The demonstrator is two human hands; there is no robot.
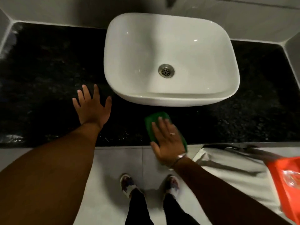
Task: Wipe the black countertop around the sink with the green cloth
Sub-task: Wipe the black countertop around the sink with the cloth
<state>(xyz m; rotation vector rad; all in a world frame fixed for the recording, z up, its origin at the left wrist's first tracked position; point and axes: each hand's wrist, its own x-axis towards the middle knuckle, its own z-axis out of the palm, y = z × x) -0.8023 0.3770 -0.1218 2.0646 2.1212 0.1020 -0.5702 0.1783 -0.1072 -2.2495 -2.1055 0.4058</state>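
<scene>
Now | right hand [168, 142] flat on green cloth [156, 120] | left hand [91, 106] splayed, speckled black countertop [48, 70]

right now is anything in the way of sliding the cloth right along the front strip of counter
Nothing visible. The right hand presses the green cloth flat before the sink, and the black countertop to its right lies bare.

The view holds 1 white basin sink [172, 46] with 1 metal drain [166, 70], 1 black countertop [48, 62], 1 green cloth [155, 118] and 1 orange packet [287, 172] — plus 2 hands, left [91, 105] and right [168, 142], 1 ring [172, 133] and 2 shoes [127, 184].
</scene>
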